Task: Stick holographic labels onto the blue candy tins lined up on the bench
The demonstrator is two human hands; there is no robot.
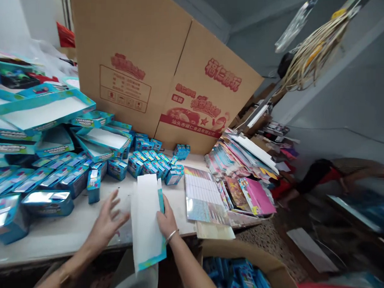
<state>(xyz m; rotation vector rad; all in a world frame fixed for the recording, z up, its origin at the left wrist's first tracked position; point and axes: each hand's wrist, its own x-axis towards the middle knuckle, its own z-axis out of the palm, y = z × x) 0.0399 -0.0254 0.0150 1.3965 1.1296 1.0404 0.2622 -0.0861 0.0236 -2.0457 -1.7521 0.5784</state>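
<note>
My right hand [166, 220] grips the right edge of a flat, unfolded box blank [146, 220], white inside with a teal border, held upright over the table's front edge. Just left of the blank, my left hand [109, 221] hovers with its fingers spread and nothing in it. Small teal boxes [153, 161] lie scattered on the white table [66, 234] beyond the hands. Long assembled teal boxes [48, 202] lie in a row to the left.
A big brown carton [156, 71] stands at the table's back. Open teal trays [42, 109] pile at the left. Stacks of printed sheets [205, 195] and coloured cards [253, 192] cover the right end. Below right, a carton [269, 268] holds teal boxes. Another person [329, 174] crouches at the right.
</note>
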